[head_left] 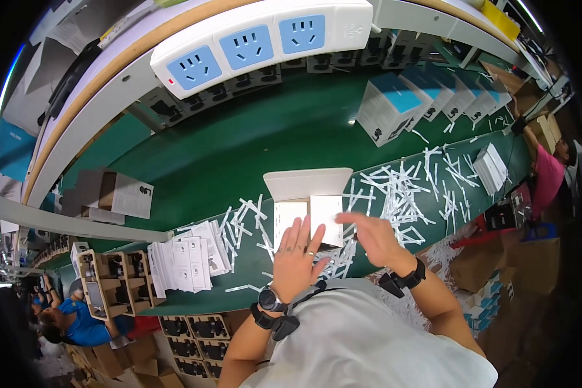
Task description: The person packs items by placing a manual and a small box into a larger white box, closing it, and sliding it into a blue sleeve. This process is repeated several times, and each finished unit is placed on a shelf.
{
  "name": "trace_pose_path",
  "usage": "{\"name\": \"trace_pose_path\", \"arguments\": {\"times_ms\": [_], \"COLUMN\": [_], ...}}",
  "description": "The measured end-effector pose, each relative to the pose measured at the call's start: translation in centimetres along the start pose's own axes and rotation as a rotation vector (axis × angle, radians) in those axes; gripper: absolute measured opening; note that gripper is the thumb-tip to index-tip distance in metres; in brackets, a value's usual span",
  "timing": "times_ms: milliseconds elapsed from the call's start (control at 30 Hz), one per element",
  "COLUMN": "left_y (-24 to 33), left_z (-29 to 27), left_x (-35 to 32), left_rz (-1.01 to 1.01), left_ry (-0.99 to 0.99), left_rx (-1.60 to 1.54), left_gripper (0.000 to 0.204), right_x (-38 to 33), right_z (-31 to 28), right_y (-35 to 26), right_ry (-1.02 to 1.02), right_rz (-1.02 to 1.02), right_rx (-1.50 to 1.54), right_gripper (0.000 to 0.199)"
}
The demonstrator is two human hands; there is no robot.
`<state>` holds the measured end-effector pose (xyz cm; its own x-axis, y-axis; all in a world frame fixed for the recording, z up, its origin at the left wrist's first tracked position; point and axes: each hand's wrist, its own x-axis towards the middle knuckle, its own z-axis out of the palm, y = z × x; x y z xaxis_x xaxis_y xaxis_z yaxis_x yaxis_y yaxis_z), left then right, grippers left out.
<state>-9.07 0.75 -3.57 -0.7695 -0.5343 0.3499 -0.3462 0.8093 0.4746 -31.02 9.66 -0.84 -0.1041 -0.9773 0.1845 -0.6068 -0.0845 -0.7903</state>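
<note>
White box on the counter looks formed but unclosed, lid up, left hand spread flat over it, right hand outstretched.

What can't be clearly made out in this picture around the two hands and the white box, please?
Near part of the white box, head view: partly covered by the left hand.
Fingertips of the right hand, head view: blurred, so contact with the box is unclear.
Print on the paper sheets, head view: too small to read.
Far row of boxes, head view: partly hidden by the power strip.
</note>
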Motion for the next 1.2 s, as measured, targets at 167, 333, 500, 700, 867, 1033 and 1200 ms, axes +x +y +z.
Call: {"name": "trace_pose_path", "arguments": {"times_ms": [167,333,500,700,867,1033,1200], "left_y": [-0.1,0.3,0.0,-0.5,-0.3,-0.7,-0.7], "left_z": [1.2,0.9,0.9,2.2,2.8,2.4,2.4], "left_x": [0.1,0.3,0.1,-0.4,-1.1,-1.1,-1.7], "left_rz": [0.008,-0.013,0.038,0.05,0.04,-0.009,-0.056], "left_ry": [-0.021,0.002,-0.076,-0.029,0.015,-0.069,-0.095], "left_rx": [0.106,0.066,0.155,0.232,0.175,0.118,0.148], "left_gripper": [0.078,0.075,0.072,0.052,0.035,0.033,0.045], "right_x": [2.6,2.9,3.1,5.1,9.2,10.4,9.3], "right_z": [1.3,1.7,1.7,5.1,9.0,10.5,7.7], "right_y": [2.2,2.1,2.4,-1.0,-2.8,-3.5,-3.4], "right_ry": [0.341,0.327,0.345,0.357,0.168,0.088,0.095], "right_rz": [0.138,0.18,0.204,-0.01,0.017,0.055,-0.004], "right_rx": [-0.211,-0.286,-0.291,-0.104,-0.3,-0.377,0.48], "right_gripper": [0.014,0.013,0.013,0.012,0.018,0.024,0.016]}}
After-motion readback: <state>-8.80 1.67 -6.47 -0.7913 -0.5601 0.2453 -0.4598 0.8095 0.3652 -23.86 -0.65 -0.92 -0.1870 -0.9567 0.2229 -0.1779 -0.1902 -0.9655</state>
